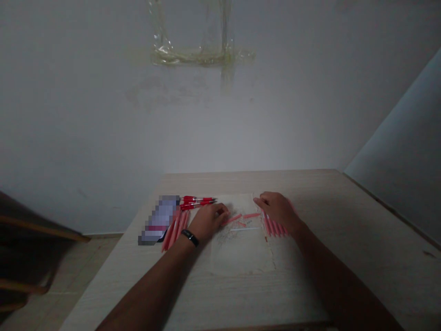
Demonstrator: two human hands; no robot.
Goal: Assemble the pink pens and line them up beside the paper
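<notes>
My left hand [208, 221], with a dark band on its wrist, rests knuckles up on a sheet of paper [241, 248], fingers curled beside a pink pen barrel [231, 219]. My right hand [278, 210] lies over a row of pink pen barrels [274, 227], fingers curled down onto them. A short pink piece [251, 215] sits between the hands. Assembled red pens [198, 202] lie beyond my left hand, and more pink barrels [175, 230] lie left of it.
A pixelated box [159, 219] lies at the left of the light wooden table [344, 220]. A grey wall with taped plastic [203, 50] stands behind. Dark wooden furniture [31, 257] is at the far left.
</notes>
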